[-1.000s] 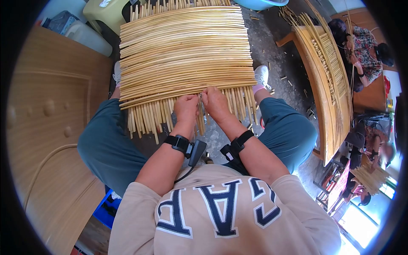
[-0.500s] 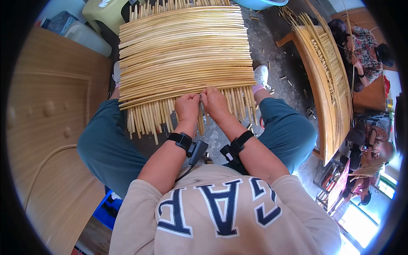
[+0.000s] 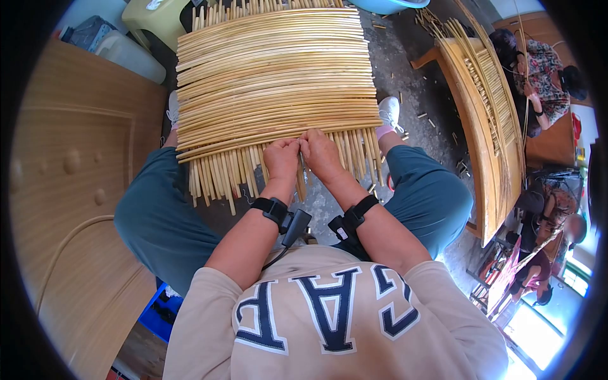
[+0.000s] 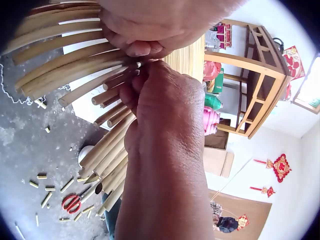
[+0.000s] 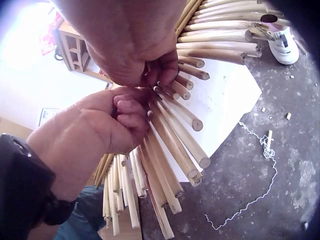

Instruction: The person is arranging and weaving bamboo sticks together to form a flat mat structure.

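Observation:
A mat of pale, reed-like stalks lies in front of the knees, with cut crosswise stalks sticking out under its near edge. At that edge the left hand and right hand meet, thumbs and fingertips bent together. Both pinch a thin strand, mostly hidden by the fingers. In the right wrist view, the left hand and right hand meet over the cut stalk ends. The left wrist view has the right hand below the nearer left hand.
White string and red-handled scissors lie on the floor among cut stalk pieces. A wooden bench holding stalks stands at the right. Other people work beyond it. A wooden panel closes off the left side.
The left hand has shifted slightly right and up, closer to the right hand. The right hand and the mat stay nearly still. At far right, a person's bundle of stalks has turned.

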A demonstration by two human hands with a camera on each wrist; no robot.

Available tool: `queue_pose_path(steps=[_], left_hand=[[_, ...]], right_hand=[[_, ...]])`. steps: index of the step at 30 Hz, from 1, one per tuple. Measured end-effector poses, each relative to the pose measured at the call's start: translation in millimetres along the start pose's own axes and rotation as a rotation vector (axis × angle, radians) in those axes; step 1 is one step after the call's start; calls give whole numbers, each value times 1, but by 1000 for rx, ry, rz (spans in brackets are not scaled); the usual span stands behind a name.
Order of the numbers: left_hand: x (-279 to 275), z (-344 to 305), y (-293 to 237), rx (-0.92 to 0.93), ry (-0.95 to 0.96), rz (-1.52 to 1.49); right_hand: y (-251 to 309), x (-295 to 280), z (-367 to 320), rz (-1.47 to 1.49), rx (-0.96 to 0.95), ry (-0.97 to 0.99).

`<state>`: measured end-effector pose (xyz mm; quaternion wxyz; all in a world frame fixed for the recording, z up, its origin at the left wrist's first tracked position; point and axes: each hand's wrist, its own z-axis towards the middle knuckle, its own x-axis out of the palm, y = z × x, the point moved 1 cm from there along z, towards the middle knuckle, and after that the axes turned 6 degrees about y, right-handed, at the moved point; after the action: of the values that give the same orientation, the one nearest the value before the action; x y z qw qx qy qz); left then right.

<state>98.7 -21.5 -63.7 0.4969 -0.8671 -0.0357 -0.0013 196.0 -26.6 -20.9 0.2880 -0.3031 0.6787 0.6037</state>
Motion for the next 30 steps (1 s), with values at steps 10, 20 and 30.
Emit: queue_pose_path(steps=[10,20,30], left_hand=[[-2,-19,-33,-181,126,-265],[1,-19,-33,-179,89,-217],[1,-16,-26,-133,56,-204]], right_hand=[[-11,1,1,92,-69,35],[-8,-2,2,166,-5,49],[1,-7,0,51,-44,2]])
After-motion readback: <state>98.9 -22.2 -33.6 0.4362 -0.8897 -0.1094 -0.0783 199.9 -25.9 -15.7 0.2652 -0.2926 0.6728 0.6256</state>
